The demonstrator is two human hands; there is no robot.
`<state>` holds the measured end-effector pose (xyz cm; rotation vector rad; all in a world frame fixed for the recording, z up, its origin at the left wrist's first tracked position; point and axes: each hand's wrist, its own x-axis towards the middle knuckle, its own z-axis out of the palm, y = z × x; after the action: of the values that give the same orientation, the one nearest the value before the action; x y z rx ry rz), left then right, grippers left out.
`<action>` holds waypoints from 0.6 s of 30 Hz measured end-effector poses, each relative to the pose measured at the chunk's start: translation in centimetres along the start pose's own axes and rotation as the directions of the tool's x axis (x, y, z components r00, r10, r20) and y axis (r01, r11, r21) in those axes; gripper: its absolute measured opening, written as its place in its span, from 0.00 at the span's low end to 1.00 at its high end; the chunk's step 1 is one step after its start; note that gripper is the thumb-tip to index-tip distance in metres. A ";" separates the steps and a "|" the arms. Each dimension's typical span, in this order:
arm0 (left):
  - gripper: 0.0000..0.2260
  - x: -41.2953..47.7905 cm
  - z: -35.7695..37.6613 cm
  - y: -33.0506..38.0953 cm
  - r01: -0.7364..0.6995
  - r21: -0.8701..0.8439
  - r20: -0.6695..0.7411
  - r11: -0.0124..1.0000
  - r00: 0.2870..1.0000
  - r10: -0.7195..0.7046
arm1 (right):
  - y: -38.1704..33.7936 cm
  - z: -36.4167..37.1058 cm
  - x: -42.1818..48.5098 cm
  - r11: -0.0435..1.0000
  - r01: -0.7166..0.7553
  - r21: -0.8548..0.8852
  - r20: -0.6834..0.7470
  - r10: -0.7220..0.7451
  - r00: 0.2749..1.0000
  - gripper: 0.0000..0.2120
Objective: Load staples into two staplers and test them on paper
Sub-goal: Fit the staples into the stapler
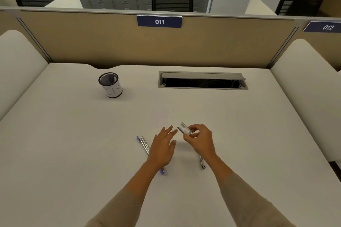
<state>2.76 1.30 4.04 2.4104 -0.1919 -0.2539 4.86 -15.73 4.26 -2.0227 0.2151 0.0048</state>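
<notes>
My right hand (200,139) pinches a small staple box (184,128) and holds it tilted above the white desk (73,143). My left hand (163,145) hovers beside it with straight fingers, its fingertips almost at the box's left end. A blue stapler (143,143) lies swung open on the desk, partly hidden under my left hand and wrist; its blue end (162,171) shows below the wrist. A second stapler (202,162) lies under my right wrist, with only its metal end in sight. A sheet of white paper (160,118) lies faintly visible just beyond my hands.
A black mesh pen cup (110,84) stands at the back left. An open cable tray (203,81) is set into the desk at the back. A tan partition (110,42) labelled 011 closes the far edge, and white side panels (304,79) flank the desk.
</notes>
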 end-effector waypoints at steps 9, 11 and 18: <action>0.15 -3.3 -3.5 -0.5 0.202 -0.582 0.085 0.788 0.978 -0.188 | -3.2 1.4 -5.7 0.992 0.085 0.094 0.025 -0.088 0.996 0.15; 0.14 -4.2 -4.3 -0.6 0.287 -0.689 0.175 0.665 0.957 -0.232 | -3.8 1.6 -6.6 0.988 0.089 0.124 0.027 -0.093 0.995 0.15; 0.10 -6.4 -6.8 -2.0 0.385 -0.875 0.317 0.293 0.914 -0.253 | -5.7 2.5 -8.6 0.976 0.105 0.192 0.097 -0.125 0.987 0.16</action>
<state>-1.76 8.43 8.58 1.2110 0.3465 -0.5272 -2.53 -9.77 9.04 -1.8392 0.0273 0.0210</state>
